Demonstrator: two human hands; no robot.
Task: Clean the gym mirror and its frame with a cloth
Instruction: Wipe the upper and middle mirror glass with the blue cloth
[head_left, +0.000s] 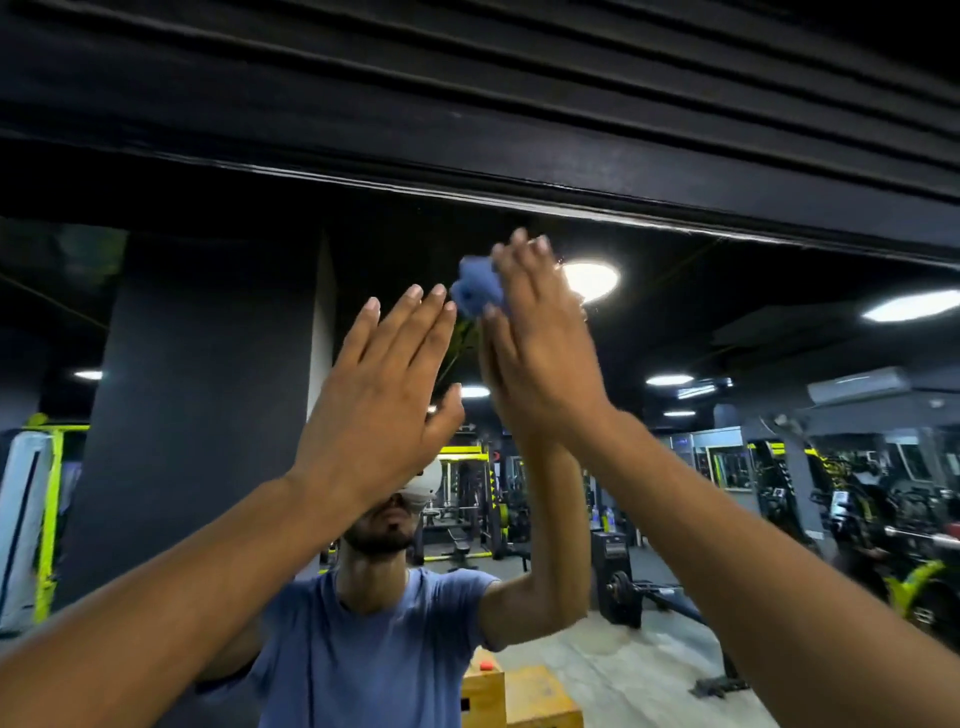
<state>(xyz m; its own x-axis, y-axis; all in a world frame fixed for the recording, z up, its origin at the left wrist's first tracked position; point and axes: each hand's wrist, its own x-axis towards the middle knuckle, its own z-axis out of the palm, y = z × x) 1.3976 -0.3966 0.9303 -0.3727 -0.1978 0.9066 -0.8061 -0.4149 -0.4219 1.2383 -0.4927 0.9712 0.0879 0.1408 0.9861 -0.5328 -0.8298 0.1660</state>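
I face the gym mirror (208, 364), whose black top frame (571, 205) runs across just above my hands. My right hand (540, 353) is raised high, its straight fingers pressing a bunched blue cloth (475, 291) against the glass a little below the frame. The cloth sticks out to the left of that hand's fingers. My left hand (379, 400) is lifted beside it, lower and to the left, fingers straight and spread, holding nothing. Whether its palm touches the glass I cannot tell. The two hands are close but apart.
Black slatted panelling (467, 78) fills the wall above the frame. The mirror reflects me, gym racks, weight machines, ceiling lights and a yellow wooden box (540, 696) low in the middle.
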